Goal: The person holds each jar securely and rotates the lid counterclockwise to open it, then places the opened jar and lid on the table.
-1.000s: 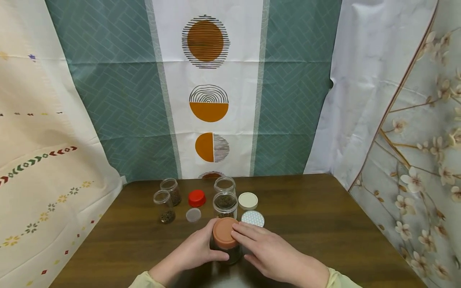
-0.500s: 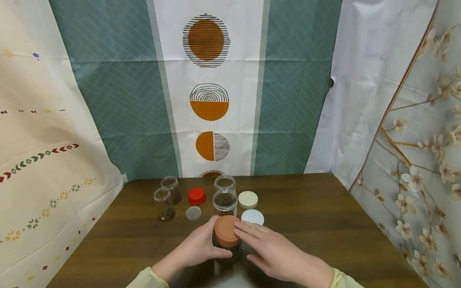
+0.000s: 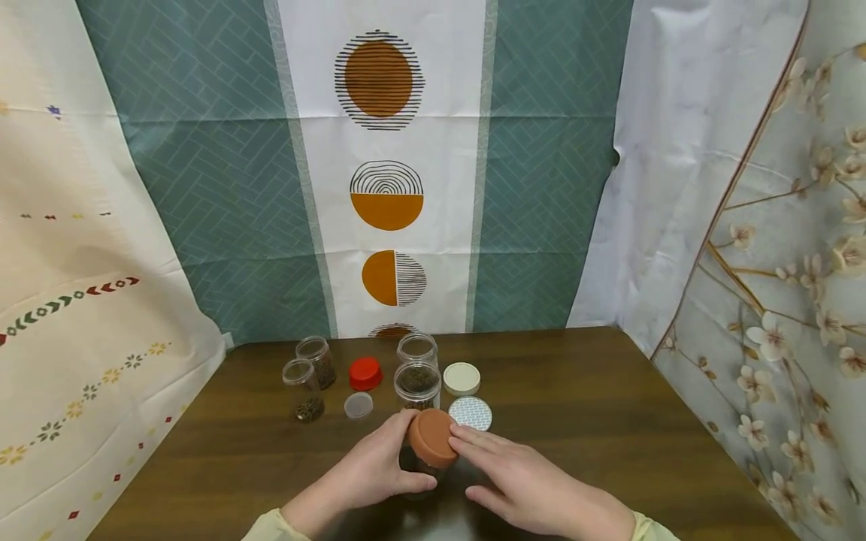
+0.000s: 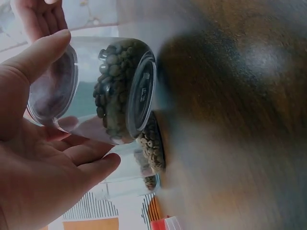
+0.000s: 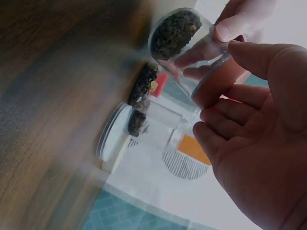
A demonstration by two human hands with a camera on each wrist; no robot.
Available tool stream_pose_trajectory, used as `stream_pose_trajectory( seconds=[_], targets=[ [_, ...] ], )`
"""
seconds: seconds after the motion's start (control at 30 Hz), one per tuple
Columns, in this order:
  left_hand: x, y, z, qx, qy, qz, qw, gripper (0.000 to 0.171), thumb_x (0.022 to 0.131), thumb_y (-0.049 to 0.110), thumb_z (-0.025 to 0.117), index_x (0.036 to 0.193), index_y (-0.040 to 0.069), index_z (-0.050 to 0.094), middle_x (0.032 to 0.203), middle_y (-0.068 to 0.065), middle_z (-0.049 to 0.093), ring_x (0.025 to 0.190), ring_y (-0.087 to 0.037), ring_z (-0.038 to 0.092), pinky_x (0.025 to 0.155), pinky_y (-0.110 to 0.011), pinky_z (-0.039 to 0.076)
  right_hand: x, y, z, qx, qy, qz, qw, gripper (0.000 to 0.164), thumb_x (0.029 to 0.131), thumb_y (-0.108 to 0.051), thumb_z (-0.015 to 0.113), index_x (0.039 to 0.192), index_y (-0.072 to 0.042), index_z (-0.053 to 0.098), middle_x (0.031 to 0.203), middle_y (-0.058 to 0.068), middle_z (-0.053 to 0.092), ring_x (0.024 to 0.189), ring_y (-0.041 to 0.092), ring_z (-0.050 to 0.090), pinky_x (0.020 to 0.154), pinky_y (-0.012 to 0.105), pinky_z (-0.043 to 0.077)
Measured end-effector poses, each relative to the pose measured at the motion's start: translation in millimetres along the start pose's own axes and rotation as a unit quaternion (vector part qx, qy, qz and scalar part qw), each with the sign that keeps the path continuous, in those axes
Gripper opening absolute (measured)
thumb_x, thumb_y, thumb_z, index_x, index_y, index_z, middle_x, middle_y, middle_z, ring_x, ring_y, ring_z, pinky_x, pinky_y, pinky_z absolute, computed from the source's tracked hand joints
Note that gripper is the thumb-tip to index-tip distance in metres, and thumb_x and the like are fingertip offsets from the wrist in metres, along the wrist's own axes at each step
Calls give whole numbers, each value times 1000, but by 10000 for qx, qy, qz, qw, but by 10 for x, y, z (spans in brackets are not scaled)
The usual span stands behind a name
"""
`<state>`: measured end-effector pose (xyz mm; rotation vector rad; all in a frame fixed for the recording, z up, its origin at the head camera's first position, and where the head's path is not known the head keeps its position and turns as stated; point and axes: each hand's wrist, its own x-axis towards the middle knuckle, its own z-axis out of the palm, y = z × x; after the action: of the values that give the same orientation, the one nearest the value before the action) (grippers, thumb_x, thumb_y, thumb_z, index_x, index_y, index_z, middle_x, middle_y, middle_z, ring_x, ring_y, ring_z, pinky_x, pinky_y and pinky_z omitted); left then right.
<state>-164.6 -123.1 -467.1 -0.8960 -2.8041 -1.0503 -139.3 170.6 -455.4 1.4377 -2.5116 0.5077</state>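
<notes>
A clear jar [image 4: 115, 88] with a layer of dark brown pellet-like pieces at its bottom wears a terracotta-coloured lid [image 3: 433, 437]. My left hand [image 3: 379, 467] grips it, thumb on the near side and fingers round the far side. The jar leans, its lid tipped to the right in the head view. My right hand [image 3: 521, 481] has its fingertips against the lid's right edge, fingers fairly straight, the thumb lower and apart from the lid. From the right wrist view, the pieces [image 5: 175, 34] lie in the jar's base.
Just behind stand two open clear jars [image 3: 417, 387] with dark contents. Right of them lie a cream lid [image 3: 462, 379] and a white-blue patterned disc [image 3: 470, 413]. To the left are a red lid [image 3: 365, 373], a small translucent disc [image 3: 358, 406] and two narrower open jars [image 3: 306, 391].
The lidded jar has shifted slightly right and tilted over, its lid now slanting rightward. My left hand still grips it and my right fingertips stay at the lid's edge.
</notes>
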Motion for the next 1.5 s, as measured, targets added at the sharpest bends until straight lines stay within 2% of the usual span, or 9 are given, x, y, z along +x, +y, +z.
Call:
stream_pose_trajectory(
  seconds=[0.2,0.33,0.5,0.7,0.87,1.03,1.37,1.5],
  targets=[
    [-1,-34,63,8,-124,2,9999,95,79,35,103,154,14,49,139,4,66,128,-17,64,107,-46,54,-28,38,40,215,17,202,9996,60,112,-26,69,166,-8,49,168,9,50,152,28,52,113,47,52],
    [-1,-32,67,169,-147,-83,9997,95,77,37,103,152,13,52,140,1,65,126,-17,65,103,-47,56,-14,66,30,308,94,325,9990,54,113,-29,67,163,-11,54,164,6,56,147,27,57,110,46,54],
    [31,-27,68,328,-207,-85,9992,94,77,43,103,151,12,53,140,-1,64,121,-16,65,99,-45,57,48,109,-11,411,283,672,9965,49,114,-35,65,157,-12,61,156,3,64,139,24,64,105,47,57],
    [44,-2,81,447,-193,23,9988,91,78,43,103,149,15,54,134,3,64,117,-11,64,97,-42,57,125,88,-17,334,383,964,9940,55,114,-47,59,157,-13,62,158,4,62,140,27,63,105,52,56],
    [47,16,77,630,-134,112,9979,89,76,43,103,147,17,55,128,6,65,114,-9,64,94,-40,57,226,85,19,116,535,1028,9932,61,111,-53,61,157,-13,61,156,5,63,140,25,63,103,52,58],
    [37,38,91,664,-198,96,9976,91,77,43,103,149,14,55,131,4,65,115,-11,64,94,-39,58,297,78,36,38,622,1122,9917,63,108,-57,65,154,-14,63,151,0,66,137,21,65,101,49,59],
    [51,82,118,962,-225,187,9949,92,77,42,103,149,12,54,135,0,65,121,-16,64,97,-42,58,385,51,-7,-52,463,1411,9889,69,105,-63,66,152,-13,65,139,2,72,124,24,71,90,46,61],
    [62,75,115,942,-237,220,9950,93,77,42,103,150,12,54,135,0,65,120,-15,64,97,-41,58,390,55,-10,20,434,1412,9890,69,105,-62,66,152,-12,65,139,2,72,123,24,71,91,46,61]
  ],
)
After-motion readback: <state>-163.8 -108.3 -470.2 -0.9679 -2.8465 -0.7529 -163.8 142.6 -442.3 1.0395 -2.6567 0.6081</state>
